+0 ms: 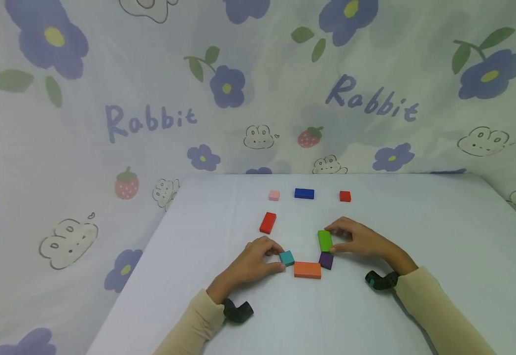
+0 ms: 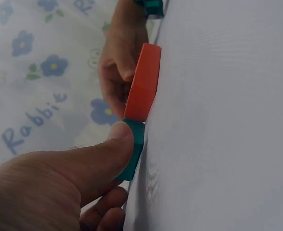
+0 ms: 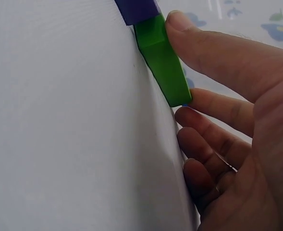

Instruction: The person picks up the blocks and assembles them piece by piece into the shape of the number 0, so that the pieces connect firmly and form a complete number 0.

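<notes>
My left hand (image 1: 253, 260) pinches a small teal block (image 1: 286, 258) between thumb and fingers; in the left wrist view the teal block (image 2: 135, 151) touches the end of an orange block (image 2: 145, 84). On the table, the longer orange block (image 1: 307, 270) lies between the teal block and a purple block (image 1: 326, 260). With thumb and index finger at its two ends, my right hand (image 1: 361, 240) holds a green rectangular block (image 1: 325, 241). That green block (image 3: 165, 62) meets the purple block (image 3: 139, 8) in the right wrist view.
A red rectangular block (image 1: 268, 223) lies beyond my left hand. Farther back sit a pink block (image 1: 274, 195), a dark blue block (image 1: 304, 194) and a small red block (image 1: 345, 196). A patterned cloth (image 1: 275, 108) hangs behind the white table (image 1: 439, 222).
</notes>
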Action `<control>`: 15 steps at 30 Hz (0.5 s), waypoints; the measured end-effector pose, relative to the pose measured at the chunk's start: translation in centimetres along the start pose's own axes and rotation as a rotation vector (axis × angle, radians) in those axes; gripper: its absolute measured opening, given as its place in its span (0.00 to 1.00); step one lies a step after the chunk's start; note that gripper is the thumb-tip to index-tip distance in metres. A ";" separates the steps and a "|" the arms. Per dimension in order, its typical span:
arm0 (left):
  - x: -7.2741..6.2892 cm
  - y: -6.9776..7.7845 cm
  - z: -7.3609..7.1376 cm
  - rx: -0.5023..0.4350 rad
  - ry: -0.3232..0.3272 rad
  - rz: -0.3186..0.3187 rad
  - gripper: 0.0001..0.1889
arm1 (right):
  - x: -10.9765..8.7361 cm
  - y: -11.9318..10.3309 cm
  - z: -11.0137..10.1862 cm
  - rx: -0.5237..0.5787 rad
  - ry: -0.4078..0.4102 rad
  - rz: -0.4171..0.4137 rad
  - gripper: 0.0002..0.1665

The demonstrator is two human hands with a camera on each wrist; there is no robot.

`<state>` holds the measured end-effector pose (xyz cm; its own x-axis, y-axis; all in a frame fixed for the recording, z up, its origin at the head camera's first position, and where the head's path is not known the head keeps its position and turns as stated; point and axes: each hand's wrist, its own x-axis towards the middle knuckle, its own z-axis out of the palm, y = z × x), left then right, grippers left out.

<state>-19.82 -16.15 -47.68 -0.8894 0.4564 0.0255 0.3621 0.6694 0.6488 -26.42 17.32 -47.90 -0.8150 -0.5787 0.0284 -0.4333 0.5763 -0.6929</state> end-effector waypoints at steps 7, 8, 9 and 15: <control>-0.4 0.3 -0.2 -0.079 0.056 0.004 0.13 | -0.3 0.4 0.1 0.001 -0.004 -0.013 0.33; -0.4 0.3 -0.2 -0.097 0.078 -0.002 0.11 | -0.3 0.5 0.1 0.004 -0.003 -0.014 0.33; -0.3 0.3 -0.4 -0.115 0.103 -0.008 0.10 | -0.4 0.5 0.1 0.005 -0.001 -0.014 0.33; 0.5 0.3 -2.3 -0.129 0.217 -0.048 0.07 | -0.4 0.5 0.3 0.019 0.011 -0.016 0.33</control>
<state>-20.80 -17.10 -45.72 -0.9489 0.2800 0.1457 0.2916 0.6005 0.7446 -26.22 17.65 -48.47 -0.8125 -0.5810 0.0474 -0.4389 0.5562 -0.7057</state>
